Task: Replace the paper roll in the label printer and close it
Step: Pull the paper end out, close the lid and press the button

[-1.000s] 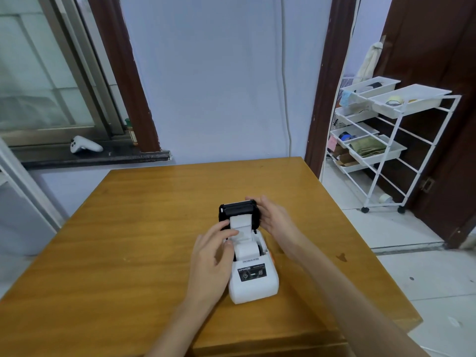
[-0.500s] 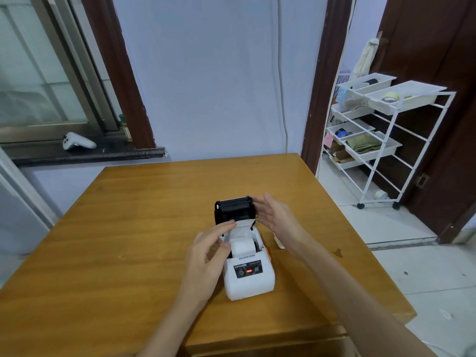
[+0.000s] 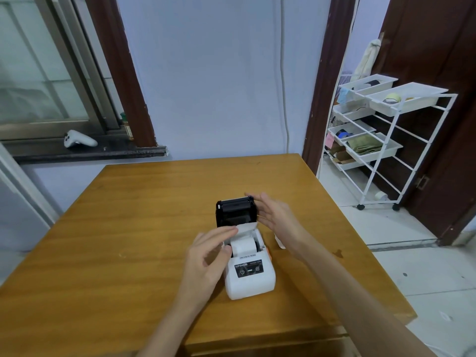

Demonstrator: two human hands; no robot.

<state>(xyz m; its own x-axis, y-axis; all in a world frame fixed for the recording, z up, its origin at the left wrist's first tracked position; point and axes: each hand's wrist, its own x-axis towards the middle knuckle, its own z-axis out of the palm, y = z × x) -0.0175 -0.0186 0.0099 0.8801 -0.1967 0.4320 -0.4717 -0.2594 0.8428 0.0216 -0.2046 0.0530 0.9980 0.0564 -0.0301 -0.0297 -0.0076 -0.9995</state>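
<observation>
A white label printer (image 3: 249, 279) stands on the wooden table (image 3: 128, 228), with its black lid (image 3: 235, 211) swung open and upright at the far end. A white paper roll (image 3: 243, 247) sits in the open compartment, and its loose end (image 3: 244, 228) reaches back to the foot of the lid. My left hand (image 3: 206, 258) is at the printer's left side, index fingertip on that loose end and thumb by the roll. My right hand (image 3: 275, 215) is flat, fingers apart, against the lid's right side, fingertips at its top corner.
A small white piece (image 3: 279, 240) lies on the table just right of the printer, partly under my right wrist. A white wire trolley (image 3: 386, 140) with trays stands on the floor past the table's right edge. A white controller (image 3: 79, 140) lies on the window ledge.
The paper's end, held up against the lid a second ago, now lies lower at the lid's foot. My right hand has loosened from the lid and flattened beside it.
</observation>
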